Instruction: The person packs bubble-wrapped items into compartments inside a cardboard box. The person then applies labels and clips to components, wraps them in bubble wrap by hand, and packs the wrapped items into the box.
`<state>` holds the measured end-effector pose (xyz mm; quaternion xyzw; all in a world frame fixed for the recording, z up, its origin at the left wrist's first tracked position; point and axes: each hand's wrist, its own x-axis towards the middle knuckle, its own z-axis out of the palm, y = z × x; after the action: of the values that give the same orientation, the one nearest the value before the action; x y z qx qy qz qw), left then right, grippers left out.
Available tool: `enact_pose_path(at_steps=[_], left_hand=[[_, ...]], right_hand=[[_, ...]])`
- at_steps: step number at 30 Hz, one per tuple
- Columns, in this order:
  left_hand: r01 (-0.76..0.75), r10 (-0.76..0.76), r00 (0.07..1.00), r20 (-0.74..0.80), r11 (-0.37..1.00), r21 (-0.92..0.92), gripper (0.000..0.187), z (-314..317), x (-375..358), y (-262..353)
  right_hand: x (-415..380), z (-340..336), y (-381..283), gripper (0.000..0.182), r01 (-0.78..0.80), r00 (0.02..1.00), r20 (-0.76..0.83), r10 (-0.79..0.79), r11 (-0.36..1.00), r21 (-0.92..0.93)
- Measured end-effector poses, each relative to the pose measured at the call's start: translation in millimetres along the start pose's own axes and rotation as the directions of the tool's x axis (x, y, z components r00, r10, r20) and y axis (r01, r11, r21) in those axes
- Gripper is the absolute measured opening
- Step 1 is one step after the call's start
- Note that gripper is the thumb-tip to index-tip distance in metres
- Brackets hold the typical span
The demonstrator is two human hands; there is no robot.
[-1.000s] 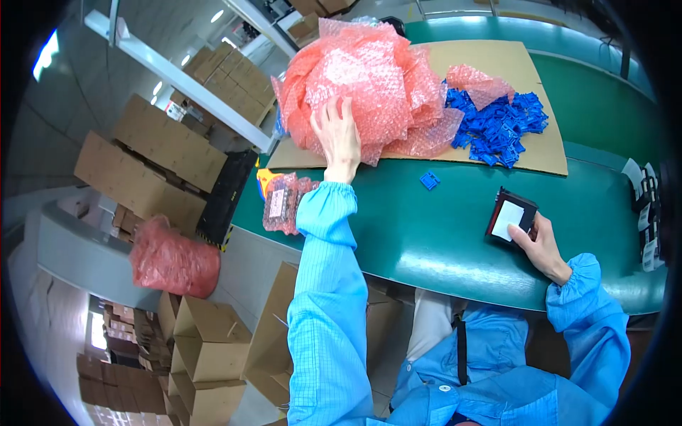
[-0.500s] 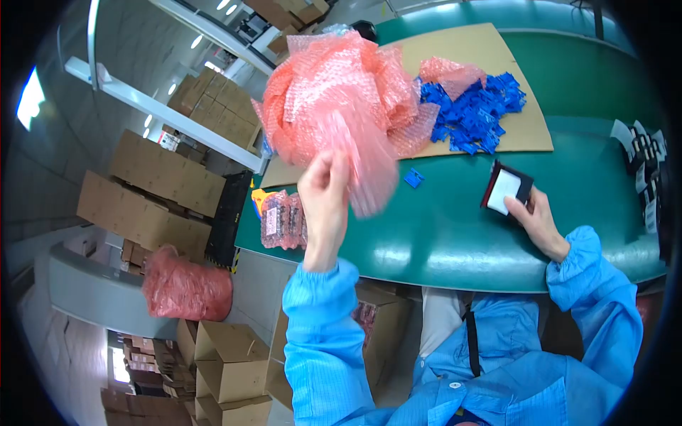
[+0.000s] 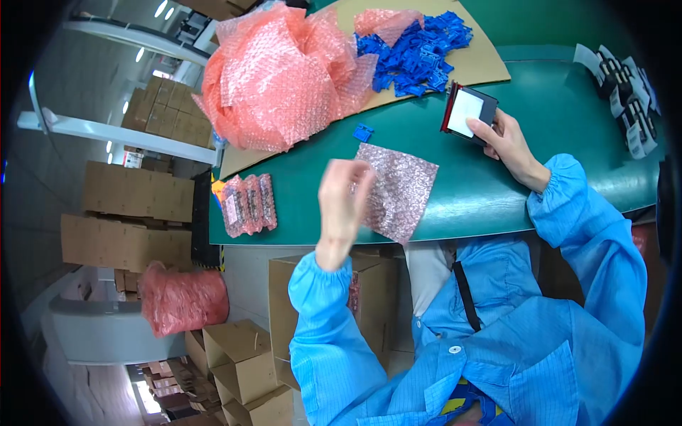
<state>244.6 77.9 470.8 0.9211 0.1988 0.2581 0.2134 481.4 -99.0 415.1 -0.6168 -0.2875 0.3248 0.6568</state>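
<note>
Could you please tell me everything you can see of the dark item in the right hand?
The dark item is flat and boxy, with a black, plastic-looking casing, a dark red strip along its left side and a white panel on the face toward the camera; no print is legible. It tilts slightly in the right hand, whose thumb overlaps the panel. Behind it lies the green table; whether it touches that, I cannot tell.
</note>
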Motion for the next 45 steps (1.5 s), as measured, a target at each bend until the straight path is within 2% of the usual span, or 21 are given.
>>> enact_pose_path(at_steps=[2,4,7,9,11,14,17,19,21,24,26,27,29,30,31,33,36,37,41,43,45], left_hand=[[-0.015,0.038,0.972,0.233,0.995,-0.100,0.015,8,-16,26],[0.093,-0.052,0.949,0.310,0.989,-0.118,0.012,25,-35,33],[0.061,-0.044,0.971,0.233,0.996,-0.066,0.009,37,-40,29],[0.030,-0.020,0.984,0.175,0.998,-0.056,0.008,40,-42,30],[0.147,-0.124,0.984,0.125,0.968,-0.202,0.007,43,-40,32],[0.212,-0.191,0.976,0.100,0.935,-0.286,0.008,52,-40,35],[0.257,-0.291,0.957,-0.021,0.876,-0.408,0.009,68,-45,33],[0.267,-0.375,0.917,-0.139,0.833,-0.484,0.009,69,-47,34],[0.237,-0.336,0.923,-0.189,0.881,-0.410,0.008,60,-42,49],[0.156,-0.218,0.942,-0.254,0.957,-0.245,0.007,51,-34,67],[0.111,-0.160,0.965,-0.210,0.967,-0.230,0.008,53,-30,71],[0.103,-0.153,0.967,-0.206,0.966,-0.239,0.008,56,-27,70],[0.086,-0.147,0.960,-0.238,0.965,-0.246,0.008,60,-23,70],[0.073,-0.137,0.957,-0.257,0.967,-0.246,0.008,62,-22,71],[0.073,-0.140,0.955,-0.262,0.966,-0.248,0.008,62,-23,72],[0.149,-0.221,0.943,-0.251,0.949,-0.277,0.007,61,-24,73],[0.208,-0.292,0.927,-0.235,0.922,-0.325,0.008,59,-27,73],[0.212,-0.298,0.924,-0.241,0.921,-0.328,0.008,59,-28,72],[0.163,-0.257,0.938,-0.234,0.919,-0.358,0.007,68,-30,65],[0.133,-0.231,0.944,-0.236,0.920,-0.369,0.007,70,-30,66],[0.124,-0.233,0.939,-0.254,0.916,-0.381,0.009,69,-32,69]], right_hand=[[1,-1,0,0.053,0.007,1.000,0.017,-0.006,1.000,-0.025],[-1,1,-1,0.053,0.021,0.999,0.041,-0.019,0.999,-0.045],[-1,0,-1,0.054,0.005,0.997,0.076,0.000,0.997,-0.076],[0,4,8,0.055,0.171,0.983,0.079,-0.166,0.984,-0.056],[-2,3,1,0.056,0.166,0.980,0.127,-0.155,0.982,-0.087],[-10,7,-21,0.057,0.019,0.965,0.262,0.013,0.992,-0.122],[-15,14,-21,0.054,0.025,0.926,0.378,-0.001,0.998,-0.058],[-15,14,-22,0.053,-0.017,0.878,0.475,0.068,0.994,-0.112],[-14,13,-26,0.052,-0.018,0.838,0.517,0.172,0.957,-0.289],[-11,13,-24,0.050,0.014,0.840,0.497,0.219,0.906,-0.422],[-9,11,-22,0.048,-0.021,0.920,0.375,0.116,0.968,-0.248],[-12,11,-37,0.048,-0.102,0.927,0.318,0.197,0.951,-0.291],[-14,7,-35,0.048,0.050,0.902,0.429,0.055,0.972,-0.230],[-15,2,-42,0.048,0.133,0.870,0.487,0.074,0.916,-0.378],[-16,-2,-50,0.048,0.136,0.869,0.489,0.075,0.914,-0.382],[-17,-3,-66,0.039,0.173,0.882,0.433,0.188,0.726,-0.666],[-16,-5,-53,0.038,0.084,0.978,0.208,0.031,0.848,-0.523],[-20,-3,-52,0.037,0.034,0.980,0.197,0.017,0.968,-0.250],[-35,1,-69,0.039,-0.036,0.944,0.311,0.110,0.972,-0.234],[-29,-2,-63,0.038,0.079,0.885,0.418,0.208,0.815,-0.574],[-26,-1,-50,0.039,0.069,0.887,0.406,0.220,0.806,-0.588]])
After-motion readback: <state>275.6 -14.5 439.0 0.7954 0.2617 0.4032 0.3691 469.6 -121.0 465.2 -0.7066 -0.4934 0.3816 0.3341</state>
